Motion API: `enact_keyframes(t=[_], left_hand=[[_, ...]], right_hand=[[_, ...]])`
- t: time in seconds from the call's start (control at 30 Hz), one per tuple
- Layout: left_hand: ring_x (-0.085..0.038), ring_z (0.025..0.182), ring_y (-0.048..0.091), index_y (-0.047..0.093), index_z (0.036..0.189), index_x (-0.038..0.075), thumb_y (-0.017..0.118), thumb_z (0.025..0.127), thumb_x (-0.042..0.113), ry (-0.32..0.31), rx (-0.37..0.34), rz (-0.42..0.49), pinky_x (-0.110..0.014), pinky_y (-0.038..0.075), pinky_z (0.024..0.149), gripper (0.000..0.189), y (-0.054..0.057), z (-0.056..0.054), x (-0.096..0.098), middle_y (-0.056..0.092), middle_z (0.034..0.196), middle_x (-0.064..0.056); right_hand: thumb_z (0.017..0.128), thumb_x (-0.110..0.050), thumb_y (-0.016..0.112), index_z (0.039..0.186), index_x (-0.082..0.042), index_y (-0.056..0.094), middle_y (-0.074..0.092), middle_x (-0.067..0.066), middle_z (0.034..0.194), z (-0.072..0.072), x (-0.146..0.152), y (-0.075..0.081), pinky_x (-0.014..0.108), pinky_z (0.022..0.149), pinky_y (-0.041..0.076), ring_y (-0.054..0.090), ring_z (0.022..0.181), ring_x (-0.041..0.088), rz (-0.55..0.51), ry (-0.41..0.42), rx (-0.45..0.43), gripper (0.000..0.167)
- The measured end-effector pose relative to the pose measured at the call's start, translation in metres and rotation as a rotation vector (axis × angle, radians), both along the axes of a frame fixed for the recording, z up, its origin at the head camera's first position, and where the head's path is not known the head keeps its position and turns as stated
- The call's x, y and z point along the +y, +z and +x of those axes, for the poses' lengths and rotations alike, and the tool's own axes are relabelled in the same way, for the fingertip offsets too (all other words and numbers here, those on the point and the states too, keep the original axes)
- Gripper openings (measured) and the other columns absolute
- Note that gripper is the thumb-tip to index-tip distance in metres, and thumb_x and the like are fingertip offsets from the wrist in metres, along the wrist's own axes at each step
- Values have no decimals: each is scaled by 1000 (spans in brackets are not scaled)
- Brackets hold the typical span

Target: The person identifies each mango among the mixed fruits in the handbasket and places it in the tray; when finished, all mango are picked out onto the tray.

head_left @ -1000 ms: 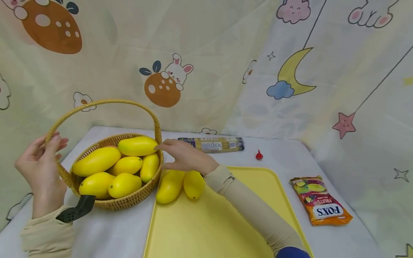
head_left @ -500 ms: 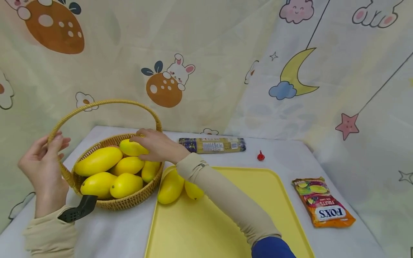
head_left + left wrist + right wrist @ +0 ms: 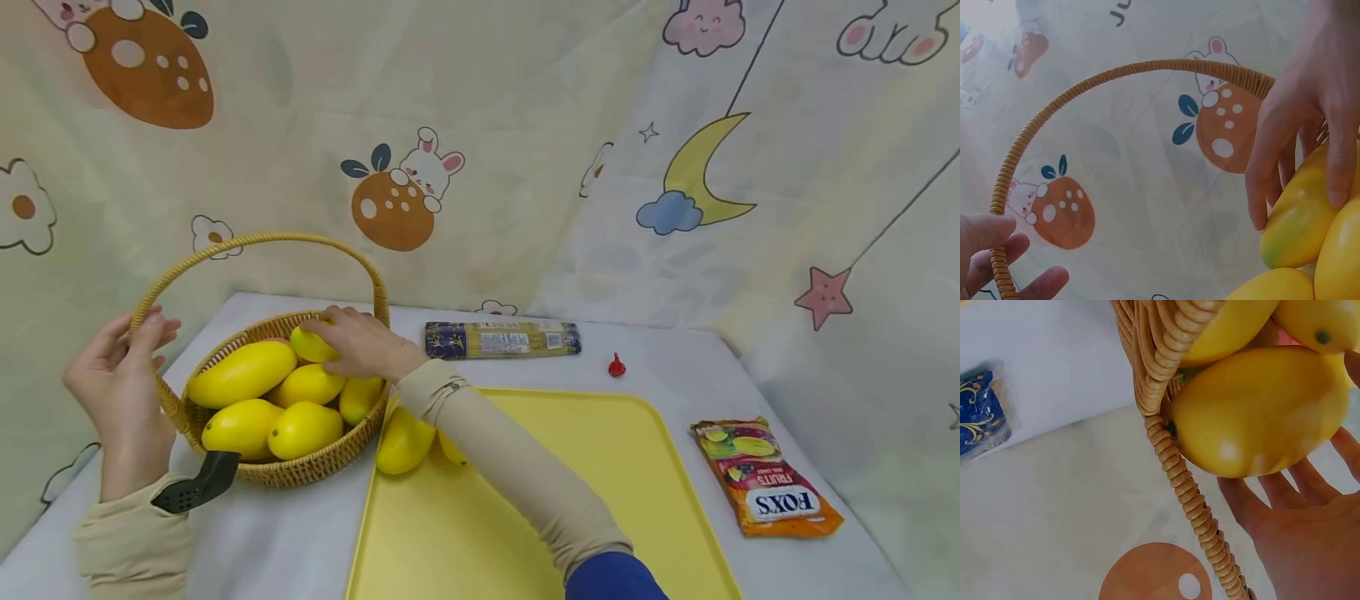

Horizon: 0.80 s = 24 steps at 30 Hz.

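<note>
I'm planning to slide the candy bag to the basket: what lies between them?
In the head view: the yellow tray, with two yellow fruits at its left edge and the right sleeve over it, then a strip of white tabletop.

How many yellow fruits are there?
8: six fruits in the basket, one under the right hand; two fruits at the tray's far left corner. More may be hidden.

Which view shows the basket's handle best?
The head view: it shows nearly the full arch of the handle, with the left hand hiding a small part. The left wrist view shows it closer, but cut by the frame below and passing behind the right hand. The right wrist view has only one end, at the basket.
</note>
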<state>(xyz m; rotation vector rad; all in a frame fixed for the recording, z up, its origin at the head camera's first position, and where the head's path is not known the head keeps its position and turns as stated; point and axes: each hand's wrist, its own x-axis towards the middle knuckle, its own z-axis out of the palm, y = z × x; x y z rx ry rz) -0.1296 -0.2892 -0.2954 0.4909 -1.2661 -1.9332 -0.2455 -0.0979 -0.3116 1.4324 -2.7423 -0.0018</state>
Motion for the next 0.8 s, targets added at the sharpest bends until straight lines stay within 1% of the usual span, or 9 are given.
enact_keyframes(t=[0.13, 0.27, 0.37, 0.5, 0.67, 0.8], left_hand=[[-13, 79, 63, 73, 107, 4, 78, 79, 19, -1, 16, -6, -20, 36, 73, 32, 0, -1, 0, 72, 82, 0], [-13, 79, 63, 73, 107, 4, 79, 78, 21, -1, 14, -7, -20, 36, 73, 34, -1, -1, 0, 73, 83, 0], [-12, 80, 63, 73, 108, 5, 79, 78, 22, -4, 2, -9, -20, 35, 73, 35, -2, -1, 0, 72, 83, 0], [-13, 80, 63, 73, 108, 5, 79, 78, 21, -8, 1, -7, -21, 35, 74, 35, -2, -1, 1, 72, 83, 0], [-12, 79, 63, 73, 107, 4, 79, 79, 20, -4, 8, -4, -20, 36, 73, 33, -2, -1, 2, 72, 82, 0], [-12, 80, 63, 73, 107, 5, 79, 78, 22, 0, 7, -10, -20, 36, 73, 34, -2, -1, 0, 72, 83, 0]], right_hand=[[99, -33, 50, 151, -25, 28, 38, 9, 147, -1, -4, -7, 34, 94, 46, 49, 124, 22, 37, -42, 42, 57], [101, -36, 45, 152, -26, 23, 37, 10, 148, 0, -7, -11, 38, 91, 48, 50, 123, 25, 97, -68, 91, 57], [100, -39, 46, 151, -26, 23, 39, 9, 146, 0, -6, -11, 36, 89, 49, 53, 119, 24, 112, -57, 126, 57], [100, -40, 47, 151, -25, 25, 43, 8, 143, 1, -2, -12, 34, 86, 50, 54, 115, 23, 98, -26, 143, 58], [99, -41, 48, 151, -24, 25, 45, 7, 139, 4, 2, -9, 34, 87, 48, 54, 113, 22, 65, 13, 165, 60], [99, -41, 47, 152, -23, 24, 43, 7, 142, 10, 5, -2, 36, 91, 47, 53, 116, 23, 38, 44, 174, 60]])
